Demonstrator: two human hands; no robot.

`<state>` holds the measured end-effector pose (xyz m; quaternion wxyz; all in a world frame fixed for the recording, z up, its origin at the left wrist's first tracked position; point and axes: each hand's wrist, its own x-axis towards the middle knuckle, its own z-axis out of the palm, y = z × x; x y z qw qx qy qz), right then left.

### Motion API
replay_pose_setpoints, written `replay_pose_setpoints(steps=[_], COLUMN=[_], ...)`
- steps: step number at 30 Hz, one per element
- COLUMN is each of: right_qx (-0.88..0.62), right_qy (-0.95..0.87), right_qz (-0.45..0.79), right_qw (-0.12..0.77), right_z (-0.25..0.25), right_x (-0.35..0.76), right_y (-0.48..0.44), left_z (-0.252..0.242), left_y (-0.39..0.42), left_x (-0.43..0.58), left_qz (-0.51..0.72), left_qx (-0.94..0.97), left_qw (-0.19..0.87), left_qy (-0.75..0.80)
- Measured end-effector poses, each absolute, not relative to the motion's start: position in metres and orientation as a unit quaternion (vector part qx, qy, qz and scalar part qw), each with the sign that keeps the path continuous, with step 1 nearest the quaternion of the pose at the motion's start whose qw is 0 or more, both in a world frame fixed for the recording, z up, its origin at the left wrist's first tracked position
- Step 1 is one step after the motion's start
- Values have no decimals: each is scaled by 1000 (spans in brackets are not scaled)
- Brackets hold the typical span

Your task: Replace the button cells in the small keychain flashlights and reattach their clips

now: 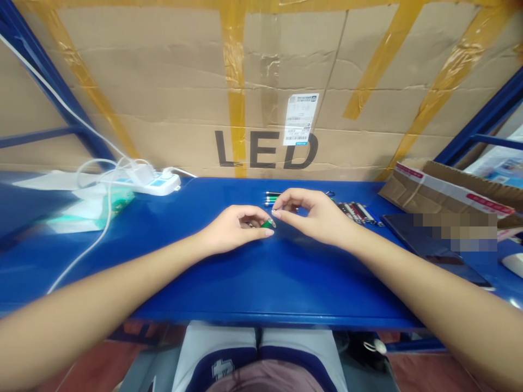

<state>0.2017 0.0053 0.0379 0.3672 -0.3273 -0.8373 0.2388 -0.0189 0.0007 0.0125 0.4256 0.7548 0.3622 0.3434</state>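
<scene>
My left hand [241,227] is closed round a small green cylinder with a silvery end [268,223], which looks like part of a penlight. Most of its length is hidden by my fingers. Just to the right, my right hand [312,213] pinches a tiny silvery piece [273,211] between thumb and forefinger; its exact kind is too small to make out. The two hands almost meet over the blue table. Behind my right hand lie black, green and blue pen-like tubes [269,200], partly covered by it. More slim metal tubes [359,212] in several colours lie beside my right wrist.
A white power strip [161,184] with cables and a white-and-green packet [93,209] lie at the left. On the right are an open cardboard box [445,190], a dark tablet [429,247] and a white mouse [514,264]. A large carton [171,98] stands behind the blue table [261,288].
</scene>
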Motion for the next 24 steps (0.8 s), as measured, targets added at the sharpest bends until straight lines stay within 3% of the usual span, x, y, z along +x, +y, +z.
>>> replay_pose_setpoints(steps=[10, 17, 21, 24], right_qx=[-186, -173, -222, -255], right_qy=[-877, -865, -870, -896], right_qz=[125, 70, 85, 82], right_qw=[424, 465, 432, 354], right_z=[40, 40, 32, 23], right_x=[200, 201, 201, 201], right_y=[0, 0, 8, 14], left_z=[17, 18, 18, 17], left_y=[-2, -4, -4, -3], left_x=[-16, -18, -19, -19], left_qz=[375, 390, 380, 391], left_qx=[650, 692, 731, 740], left_qw=[565, 526, 500, 482], left_qy=[343, 304, 268, 260])
